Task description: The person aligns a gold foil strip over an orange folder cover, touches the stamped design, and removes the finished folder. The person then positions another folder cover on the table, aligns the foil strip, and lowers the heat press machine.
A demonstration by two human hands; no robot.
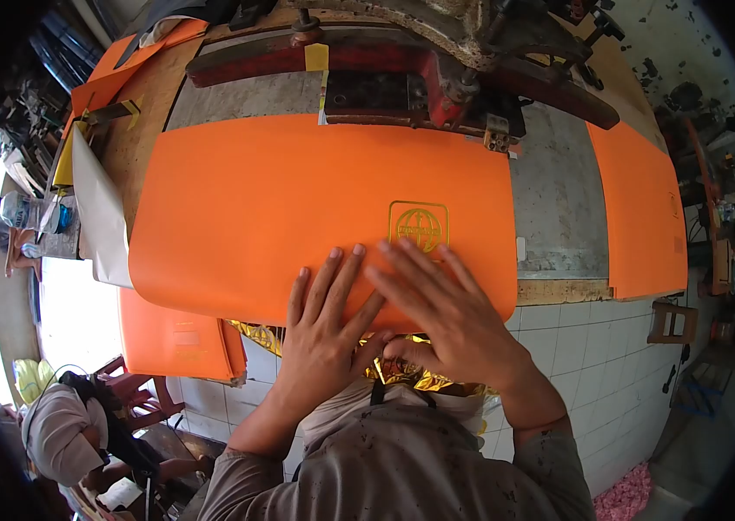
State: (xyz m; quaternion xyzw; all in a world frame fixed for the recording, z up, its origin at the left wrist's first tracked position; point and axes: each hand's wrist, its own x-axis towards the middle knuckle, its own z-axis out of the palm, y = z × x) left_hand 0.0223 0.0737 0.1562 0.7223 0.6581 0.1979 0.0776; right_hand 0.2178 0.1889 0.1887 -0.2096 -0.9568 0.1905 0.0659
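A large orange sheet (pixel 272 200) lies under the press with its near edge towards me. A gold emblem (pixel 419 227), a globe inside a rounded square, is on its right half. My left hand (pixel 326 326) rests on the near edge, fingers outstretched on the sheet. Beside it, my right hand (pixel 446 321) lies with fingers spread, their tips at the lower edge of the emblem. Both thumbs point inward below the sheet's edge. Crumpled gold foil (pixel 420 376) shows beneath my hands, partly hidden by them.
A red and black metal press (pixel 385 65) spans the far side of the worktable (pixel 559 200). Stamped orange sheets (pixel 641 208) lie at the right, and another orange stack (pixel 176 339) sits lower left. A person (pixel 68 434) is at the lower left. A water bottle (pixel 29 213) stands left.
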